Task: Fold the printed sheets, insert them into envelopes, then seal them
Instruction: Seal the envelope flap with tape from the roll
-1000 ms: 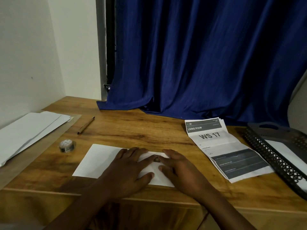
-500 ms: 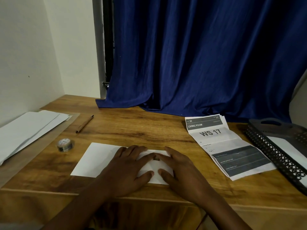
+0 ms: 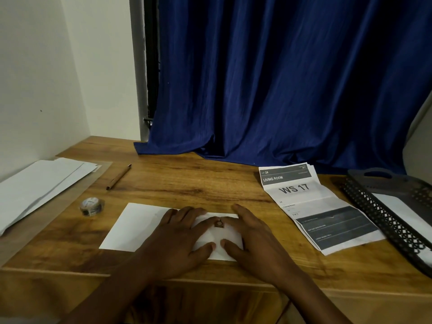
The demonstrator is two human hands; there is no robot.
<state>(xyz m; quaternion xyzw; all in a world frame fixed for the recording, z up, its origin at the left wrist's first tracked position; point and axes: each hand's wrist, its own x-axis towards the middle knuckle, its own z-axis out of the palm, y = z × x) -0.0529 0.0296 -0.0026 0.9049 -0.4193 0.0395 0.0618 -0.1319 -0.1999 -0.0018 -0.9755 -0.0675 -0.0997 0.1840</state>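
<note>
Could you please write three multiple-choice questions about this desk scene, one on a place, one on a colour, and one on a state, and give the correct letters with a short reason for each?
1. Where is the tape roll?
A. in the black tray
B. on the table, left of the white envelope
C. on the printed sheet

2. What colour is the curtain?
A. blue
B. red
C. green

3. What are the hands doing?
A. both lifted in the air
B. one holds the pen
C. both lie flat on the envelope

Answers:
1 B: the roll stands on the wood, apart from the white envelope and to its left.
2 A: the cloth behind the table is deep blue.
3 C: the left hand and right hand press on the envelope with straight fingers; the pen lies untouched.
</note>
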